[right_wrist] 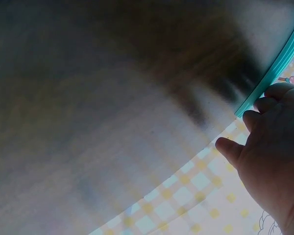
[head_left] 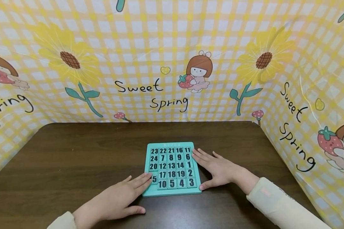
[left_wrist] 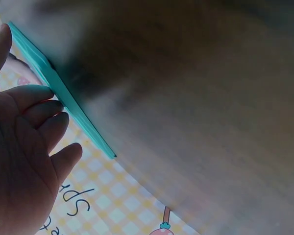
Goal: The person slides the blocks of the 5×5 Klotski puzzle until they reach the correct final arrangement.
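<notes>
A teal number slide puzzle [head_left: 172,192] with black-numbered tiles lies flat on the table. My left hand [head_left: 117,197] reaches in from the lower left, straight fingertips on a left-column tile [head_left: 154,179] whose visible digit is 5. That tile sits between the two lowest rows, partly covered by the fingers. Along the puzzle's right side lie the extended fingers of my right hand [head_left: 218,170], its thumb at the lower right corner. Both wrist views show the puzzle's teal side edge [left_wrist: 68,100] [right_wrist: 274,73] beside the fingers.
The brown wooden table [head_left: 74,159] extends around the puzzle on all sides. A yellow checked cloth [head_left: 143,57] printed with flowers and "Sweet Spring" hangs behind it and along both sides.
</notes>
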Demonstrator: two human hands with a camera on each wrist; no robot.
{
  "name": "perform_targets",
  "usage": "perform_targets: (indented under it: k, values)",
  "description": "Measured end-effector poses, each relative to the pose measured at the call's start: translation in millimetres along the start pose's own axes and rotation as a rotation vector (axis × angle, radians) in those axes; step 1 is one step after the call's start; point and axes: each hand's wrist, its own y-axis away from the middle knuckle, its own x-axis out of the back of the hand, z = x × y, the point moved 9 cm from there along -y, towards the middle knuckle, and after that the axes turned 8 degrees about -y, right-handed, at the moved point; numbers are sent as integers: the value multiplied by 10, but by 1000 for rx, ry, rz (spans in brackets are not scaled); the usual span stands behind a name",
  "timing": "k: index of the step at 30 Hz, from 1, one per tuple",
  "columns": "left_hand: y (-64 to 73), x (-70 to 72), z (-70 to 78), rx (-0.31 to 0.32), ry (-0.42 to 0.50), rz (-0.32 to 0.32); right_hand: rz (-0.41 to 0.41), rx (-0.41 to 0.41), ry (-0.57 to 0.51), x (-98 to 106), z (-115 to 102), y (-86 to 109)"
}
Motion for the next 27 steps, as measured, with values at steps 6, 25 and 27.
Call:
perform_targets:
  k: [6,25,27]
  values:
    - [51,3,64,-14,-14,21,3,-6,-8,3,3,1]
    - [36,143,-65,-28,-34,104,-1,1,-30,-13,-1,7]
    - [-21,162,-114,-30,-28,104,-3,1,-29,-18,4,3]
